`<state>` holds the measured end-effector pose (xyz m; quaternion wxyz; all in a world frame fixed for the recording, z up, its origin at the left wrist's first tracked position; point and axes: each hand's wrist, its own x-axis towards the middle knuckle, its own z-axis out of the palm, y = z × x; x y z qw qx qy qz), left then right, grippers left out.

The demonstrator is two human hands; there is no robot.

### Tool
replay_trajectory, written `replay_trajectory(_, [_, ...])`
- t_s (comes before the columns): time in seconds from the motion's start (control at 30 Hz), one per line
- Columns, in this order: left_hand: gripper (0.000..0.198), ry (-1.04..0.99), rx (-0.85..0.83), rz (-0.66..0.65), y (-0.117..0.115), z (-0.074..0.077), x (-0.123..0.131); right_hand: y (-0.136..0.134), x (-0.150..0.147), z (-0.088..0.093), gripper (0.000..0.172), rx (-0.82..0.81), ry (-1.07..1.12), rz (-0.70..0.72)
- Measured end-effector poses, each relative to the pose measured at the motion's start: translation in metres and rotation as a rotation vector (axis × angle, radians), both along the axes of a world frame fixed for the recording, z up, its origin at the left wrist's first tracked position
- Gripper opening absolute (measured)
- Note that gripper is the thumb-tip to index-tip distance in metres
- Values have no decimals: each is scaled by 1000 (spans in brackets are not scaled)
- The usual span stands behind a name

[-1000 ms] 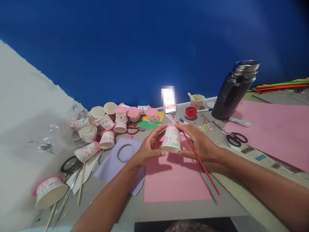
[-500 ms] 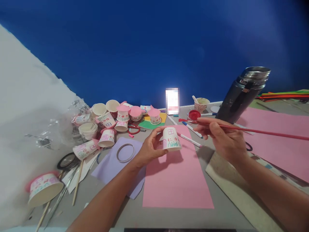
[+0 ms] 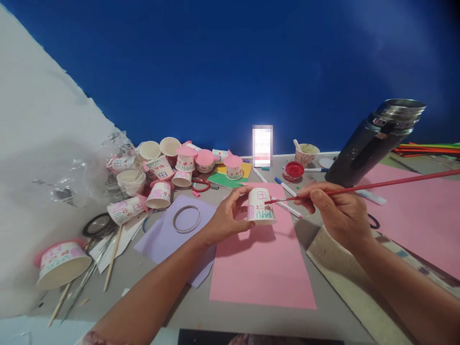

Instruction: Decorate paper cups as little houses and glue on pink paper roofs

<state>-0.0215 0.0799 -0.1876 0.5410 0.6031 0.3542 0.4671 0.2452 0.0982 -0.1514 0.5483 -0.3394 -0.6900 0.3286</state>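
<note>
My left hand (image 3: 233, 213) is closed around a white paper cup (image 3: 256, 209), held upside down above a pink paper sheet (image 3: 264, 273). The cup carries a drawn window, a pink door, red marks and green grass strokes. Between the fingers of my right hand (image 3: 336, 208) is a red paintbrush (image 3: 381, 183). Its red-tipped bristles meet the cup's side just below the window, as far as I can see. Beyond the hands stands an open pot of red paint (image 3: 293, 170). Several markers (image 3: 285, 187) lie near the cup.
Decorated cups (image 3: 158, 194) with pink paper tops crowd the left. A tape roll (image 3: 186, 219) lies on purple paper (image 3: 165, 239). A dark flask (image 3: 375, 143) stands at right, near a patterned cloth (image 3: 334, 258). A paper cup with a stick (image 3: 306, 155) stands at the back.
The paintbrush has moved from near the paint pot to the cup's side, its tip now lower and its handle end higher. My left hand still holds the cup. The view has shifted slightly.
</note>
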Motion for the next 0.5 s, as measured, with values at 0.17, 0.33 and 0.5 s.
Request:
replay_trajectory(0.17, [72, 12, -4, -14, -2, 4, 4, 0, -2, 1, 28, 11, -34, 5])
replay_trajectory(0.33, [72, -15, 10, -23, -2, 3, 5, -1, -3, 2, 31, 11, -59, 18])
replay_trajectory(0.5, [71, 23, 9, -9, -3, 4, 5, 1, -4, 2, 32, 20, -85, 45])
